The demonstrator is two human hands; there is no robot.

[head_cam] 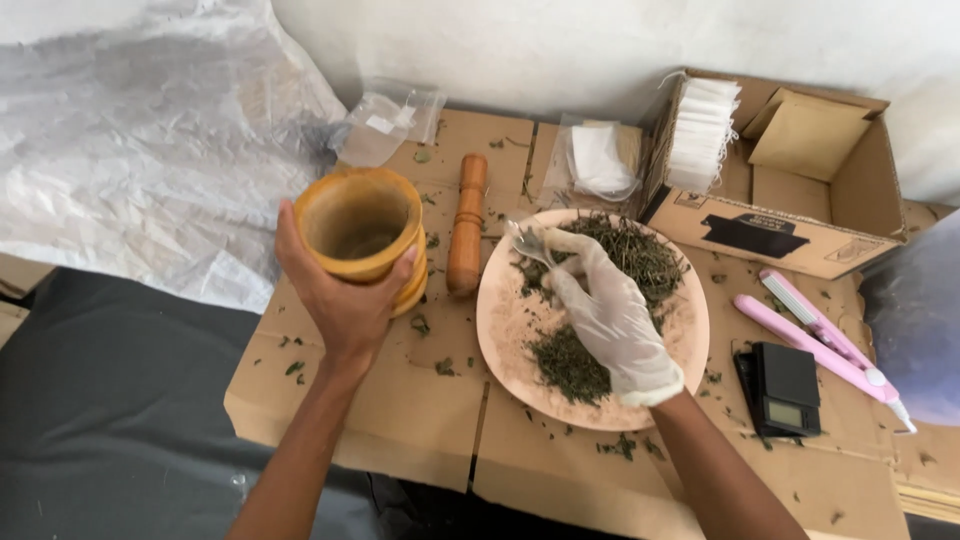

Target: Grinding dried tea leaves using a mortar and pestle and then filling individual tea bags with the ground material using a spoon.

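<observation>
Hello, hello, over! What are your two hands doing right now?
Left hand grips wooden mortar, tilted. Gloved right hand holds metal spoon over pink plate of dried herbs. Wooden pestle lies between.

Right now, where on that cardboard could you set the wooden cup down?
Barest patch: the near-left cardboard, below the left hand gripping the mortar, left of the pink plate. Another strip lies along the near edge below the plate. Crowded: between pestle and plate, and right, around the scale and pink sealer.
</observation>
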